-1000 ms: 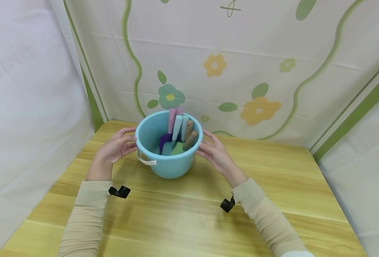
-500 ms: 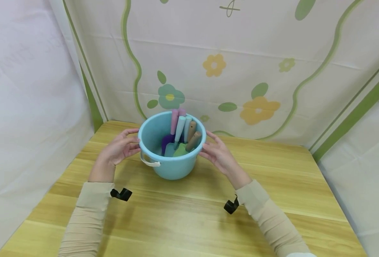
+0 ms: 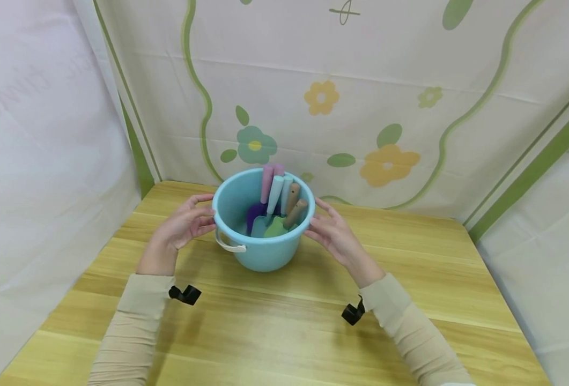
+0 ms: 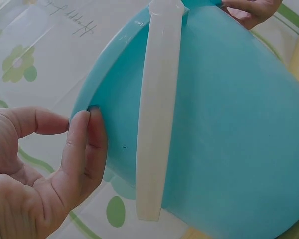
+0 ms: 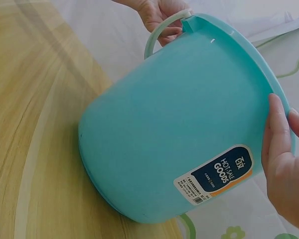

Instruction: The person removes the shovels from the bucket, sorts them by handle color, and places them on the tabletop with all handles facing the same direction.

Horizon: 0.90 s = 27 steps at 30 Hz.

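A light blue bucket [image 3: 265, 254] stands near the back of the table, between both hands. My left hand [image 3: 184, 224] grips its rim on the left, thumb and fingers on either side in the left wrist view. On the opposite side my right hand [image 3: 336, 235] holds the rim the same way; in the right wrist view its fingers lie under the lip. The white bail handle [image 4: 157, 114] hangs down on the left side. Inside lean several small hand tools with pink handles [image 3: 267, 184], light blue handles [image 3: 275, 194] and brown handles [image 3: 296, 213]. A green blade [image 3: 275, 227] and purple one [image 3: 255, 214] show.
The wooden table [image 3: 274, 332] ends at a flower-printed curtain [image 3: 284, 80] right behind the bucket. Another white cloth [image 3: 47, 161] hangs along the left side. A printed label [image 5: 214, 174] is stuck on the bucket wall. Small black wrist devices [image 3: 187, 295] hang off both sleeves.
The bucket has shifted slightly to the right and a little toward me, with both hands moving along on its rim. The tools inside have moved with it.
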{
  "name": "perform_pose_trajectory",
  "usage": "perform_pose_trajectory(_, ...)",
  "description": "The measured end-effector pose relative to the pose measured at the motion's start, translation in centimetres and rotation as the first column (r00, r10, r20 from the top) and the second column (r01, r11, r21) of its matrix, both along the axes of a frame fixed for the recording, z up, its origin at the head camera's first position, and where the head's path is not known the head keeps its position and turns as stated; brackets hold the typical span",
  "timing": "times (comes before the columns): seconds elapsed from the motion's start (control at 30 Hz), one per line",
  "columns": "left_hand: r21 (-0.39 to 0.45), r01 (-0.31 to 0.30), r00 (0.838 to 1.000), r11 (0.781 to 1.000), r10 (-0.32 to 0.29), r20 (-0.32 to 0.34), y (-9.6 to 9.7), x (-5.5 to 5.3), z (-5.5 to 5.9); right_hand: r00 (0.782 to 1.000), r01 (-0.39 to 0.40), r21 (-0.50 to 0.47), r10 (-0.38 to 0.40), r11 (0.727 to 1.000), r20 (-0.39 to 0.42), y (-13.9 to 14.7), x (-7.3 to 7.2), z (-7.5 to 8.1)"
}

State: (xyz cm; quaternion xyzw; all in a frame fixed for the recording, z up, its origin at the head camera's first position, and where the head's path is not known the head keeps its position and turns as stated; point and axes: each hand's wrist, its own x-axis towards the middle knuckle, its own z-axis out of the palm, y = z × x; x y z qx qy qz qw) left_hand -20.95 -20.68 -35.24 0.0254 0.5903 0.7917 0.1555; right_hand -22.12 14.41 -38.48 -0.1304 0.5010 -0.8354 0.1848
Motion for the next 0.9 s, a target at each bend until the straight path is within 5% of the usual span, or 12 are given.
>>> perform_pose_trajectory(0.9, 0.025, 0.043, 0.999, 0.999, -0.043, -0.01, 1.5, 0.6, -0.2, 1.0, 0.004, 0.024, -0.003, 1.0, -0.007, 1.9, 0.9, 0.1)
